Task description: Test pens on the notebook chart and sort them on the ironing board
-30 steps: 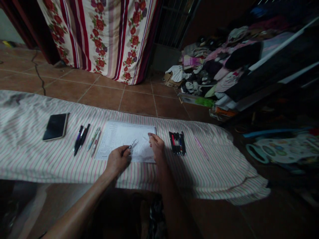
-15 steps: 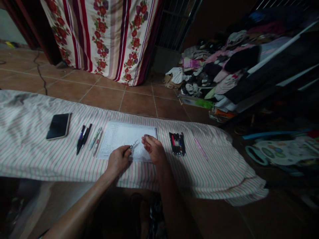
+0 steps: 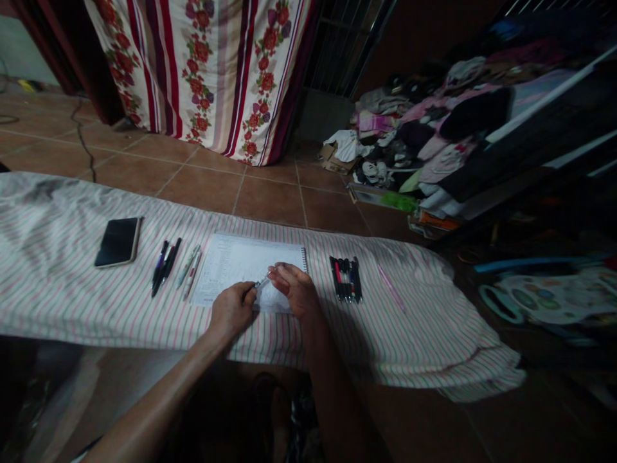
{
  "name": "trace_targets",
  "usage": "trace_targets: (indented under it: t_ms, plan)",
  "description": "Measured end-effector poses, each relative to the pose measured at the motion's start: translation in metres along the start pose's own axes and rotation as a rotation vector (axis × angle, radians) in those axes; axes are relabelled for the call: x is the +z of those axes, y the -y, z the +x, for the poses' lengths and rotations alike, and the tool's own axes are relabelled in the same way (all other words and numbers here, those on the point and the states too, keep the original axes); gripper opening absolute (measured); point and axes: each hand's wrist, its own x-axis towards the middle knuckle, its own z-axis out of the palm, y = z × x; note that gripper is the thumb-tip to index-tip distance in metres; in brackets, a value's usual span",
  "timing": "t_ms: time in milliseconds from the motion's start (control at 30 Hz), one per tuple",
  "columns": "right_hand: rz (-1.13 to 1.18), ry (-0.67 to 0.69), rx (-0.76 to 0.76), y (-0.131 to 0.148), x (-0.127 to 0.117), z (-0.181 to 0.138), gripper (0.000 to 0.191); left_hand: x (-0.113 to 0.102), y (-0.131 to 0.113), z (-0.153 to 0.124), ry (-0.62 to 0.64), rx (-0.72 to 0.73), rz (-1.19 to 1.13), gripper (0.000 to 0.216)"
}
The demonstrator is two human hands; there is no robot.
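A spiral notebook (image 3: pixel 236 263) lies open on a striped cloth (image 3: pixel 72 289). Over its near edge my left hand (image 3: pixel 232 313) is closed around a pen (image 3: pixel 260 283) whose pale tip points up and right. My right hand (image 3: pixel 295 289) meets that tip, with its fingers pinched on the pen's end. Both hands hover just above the page.
Left of the notebook lie several pens (image 3: pixel 174 265) and a dark phone (image 3: pixel 118 242). A row of pens (image 3: pixel 345 278) and one pink pen (image 3: pixel 391 288) lie to the right. A flowered curtain (image 3: pixel 212 71) hangs behind, and a clothes pile (image 3: pixel 424 135) fills the right.
My right hand has moved left from the notebook's right edge to the pen's tip and closed on it. The left hand has kept hold of the pen.
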Motion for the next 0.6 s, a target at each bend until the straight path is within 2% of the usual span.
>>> trace_targets:
  t_ms: [600]
  plan:
    - [-0.09,0.004,0.029,0.0003,0.0041,-0.0016,0.027,-0.002,-0.0016,-0.0008,0.009,0.029,-0.018,0.029]
